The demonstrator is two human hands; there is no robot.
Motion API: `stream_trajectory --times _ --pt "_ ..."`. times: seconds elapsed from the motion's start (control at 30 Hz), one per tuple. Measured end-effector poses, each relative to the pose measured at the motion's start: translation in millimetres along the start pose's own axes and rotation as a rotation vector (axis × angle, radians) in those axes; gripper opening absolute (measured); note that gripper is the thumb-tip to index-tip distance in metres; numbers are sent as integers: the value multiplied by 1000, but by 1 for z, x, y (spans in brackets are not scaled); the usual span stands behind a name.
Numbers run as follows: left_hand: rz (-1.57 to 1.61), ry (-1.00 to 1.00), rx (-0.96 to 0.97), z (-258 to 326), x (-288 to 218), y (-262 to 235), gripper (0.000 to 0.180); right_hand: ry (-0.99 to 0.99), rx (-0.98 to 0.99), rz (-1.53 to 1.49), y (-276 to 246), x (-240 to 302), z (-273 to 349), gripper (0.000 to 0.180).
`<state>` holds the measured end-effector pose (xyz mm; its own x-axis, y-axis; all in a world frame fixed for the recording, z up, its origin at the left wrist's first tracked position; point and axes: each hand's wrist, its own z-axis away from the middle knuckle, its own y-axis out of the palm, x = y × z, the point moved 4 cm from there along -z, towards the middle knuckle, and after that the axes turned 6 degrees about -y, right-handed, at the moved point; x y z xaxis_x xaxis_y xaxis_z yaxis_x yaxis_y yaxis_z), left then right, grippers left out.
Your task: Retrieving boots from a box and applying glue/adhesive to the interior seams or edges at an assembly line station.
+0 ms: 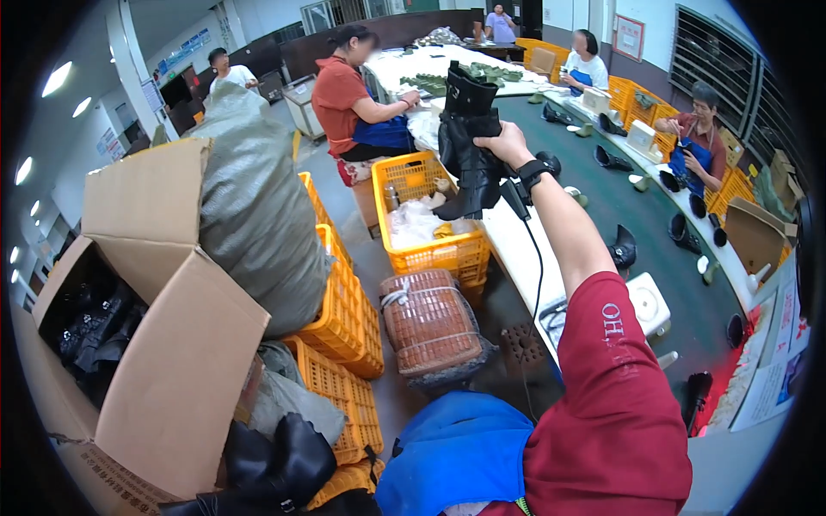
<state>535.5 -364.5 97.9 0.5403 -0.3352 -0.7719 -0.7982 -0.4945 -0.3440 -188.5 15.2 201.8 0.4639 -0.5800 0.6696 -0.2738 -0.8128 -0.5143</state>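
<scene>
A black ankle boot (471,159) with a buckled strap is held up over the near end of the long table, sole down and toe pointing toward the lower left. My right hand (506,146) is closed around its shaft, and my arm is stretched far forward. A black band and a small black device (515,199) sit at my right wrist, with a thin cable hanging down. My left hand is out of the picture. Beneath the boot stands a yellow crate (430,254) with clear plastic bags inside.
A green conveyor belt (641,228) carrying several boots runs along my right. At my left are an open cardboard box (176,344) of black boots, stacked yellow crates (344,318) and a large grey sack (249,198). A wicker stool (430,322) stands ahead. Several people sit around the tables.
</scene>
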Motion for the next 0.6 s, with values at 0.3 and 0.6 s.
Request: stream_trajectory --times 0.3,0.6 --pt "209 331 471 9 -52 50 48 19 117 483 -25 -47 53 40" --pt "373 760 1073 127 -175 191 44 -245 396 924 12 -102 8 19"
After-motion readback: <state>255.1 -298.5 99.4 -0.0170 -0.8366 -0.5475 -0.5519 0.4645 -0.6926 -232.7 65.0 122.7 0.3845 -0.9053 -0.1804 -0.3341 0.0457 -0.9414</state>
